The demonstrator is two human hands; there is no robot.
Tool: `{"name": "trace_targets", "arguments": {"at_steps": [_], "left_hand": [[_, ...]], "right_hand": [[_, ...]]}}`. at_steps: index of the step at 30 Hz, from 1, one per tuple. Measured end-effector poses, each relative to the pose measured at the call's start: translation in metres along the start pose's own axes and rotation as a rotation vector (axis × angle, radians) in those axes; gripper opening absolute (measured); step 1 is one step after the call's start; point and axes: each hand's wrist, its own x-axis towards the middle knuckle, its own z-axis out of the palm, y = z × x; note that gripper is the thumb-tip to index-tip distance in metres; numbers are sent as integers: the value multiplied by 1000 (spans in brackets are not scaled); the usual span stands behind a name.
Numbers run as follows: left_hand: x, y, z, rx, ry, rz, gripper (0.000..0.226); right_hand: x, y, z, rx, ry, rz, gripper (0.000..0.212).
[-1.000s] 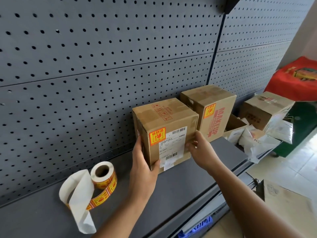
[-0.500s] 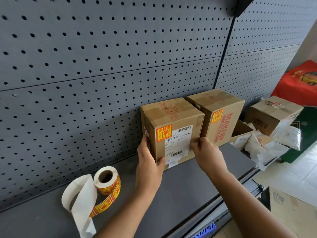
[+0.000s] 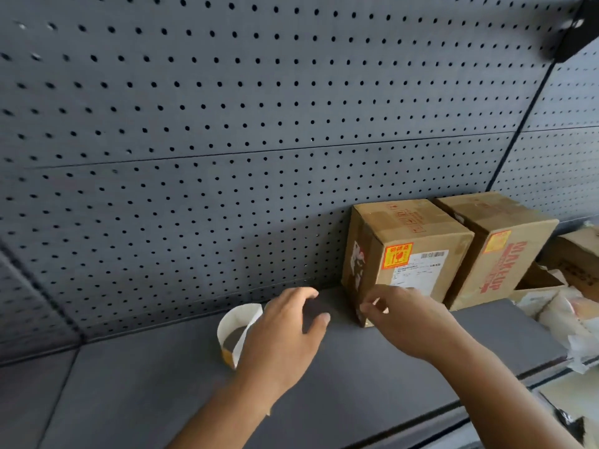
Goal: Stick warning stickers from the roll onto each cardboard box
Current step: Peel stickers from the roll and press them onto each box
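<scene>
Closest to me is the left hand (image 3: 282, 335), reaching in over the grey shelf (image 3: 146, 400). Its fingers are spread and loosely curved, with nothing held that I can see. Just left of it, partly behind the palm, the sticker roll's white backing strip (image 3: 243, 314) stands in a loop on the shelf, with a yellow sticker end (image 3: 228, 355) at the bottom. I can't make out the wound roll itself or whether the hand touches the strip.

The right hand (image 3: 411, 322) is a bit farther in. Its fingers are curled and thumb and forefinger are drawn close together at the lower front corner of the near box (image 3: 418, 228). It's too blurred to tell if it pinches anything or touches the cardboard.

The near box stands upright on the shelf against the back panel. A warning sticker (image 3: 397, 256) sits top-left on its front, beside a white shipping label (image 3: 418, 273). Just right of it is the MAKEUP box (image 3: 518, 241), close alongside, with its own yellow sticker (image 3: 497, 242).

Further right are more cartons and white wrapping (image 3: 564, 315), cut off at the frame edge. Behind everything is the grey pegboard (image 3: 227, 124).
</scene>
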Motion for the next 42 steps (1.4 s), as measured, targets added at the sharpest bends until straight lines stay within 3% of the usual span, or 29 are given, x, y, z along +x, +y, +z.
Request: {"name": "trace_targets", "arguments": {"at_steps": [2,6,16,27,31,34,42], "left_hand": [[-12,-17,-33,83,25,-38,29],[-39,-58,-96,246,110,-135,38],[-127,-142,-204,360,281,-430,38],[-236,-202,-276,371,604,-697,38],[-269,-218,-299,326,798,-734,30],[-290,-233,-317,319,914,-752,29],[-341,-290,-368,299,1002,-873,31]], "right_hand": [[-3,-32,1,-30,28,-81,24],[-6,-92,9,-83,55,-220,22],[-12,-223,51,-61,59,-465,22],[-39,-358,93,-39,-59,-799,18],[-51,-399,110,12,-103,-898,28],[-60,-426,123,-8,-115,-947,13],[-83,-492,143,-35,-143,-990,15]]}}
